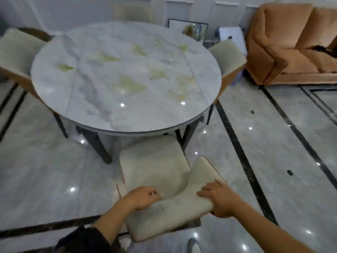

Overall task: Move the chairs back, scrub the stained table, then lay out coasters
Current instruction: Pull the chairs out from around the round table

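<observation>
A round white marble table (102, 110) stands ahead, its top marked with several yellowish stains (129, 84). A cream padded chair (155, 161) sits just in front of me, its seat partly out from under the table's near edge. My left hand (143, 197) grips the top of its backrest on the left. My right hand (218, 199) grips the backrest's right end, fingers curled over the edge. Another cream chair (17, 53) stands at the table's left, one (227, 55) at its right, and a blurred one (131, 12) at the far side.
An orange sofa (284, 52) fills the right back corner. A framed picture (187, 29) and a white board (232, 37) lean on the far wall. Glossy grey floor tiles with black border strips (242, 154) spread around the table.
</observation>
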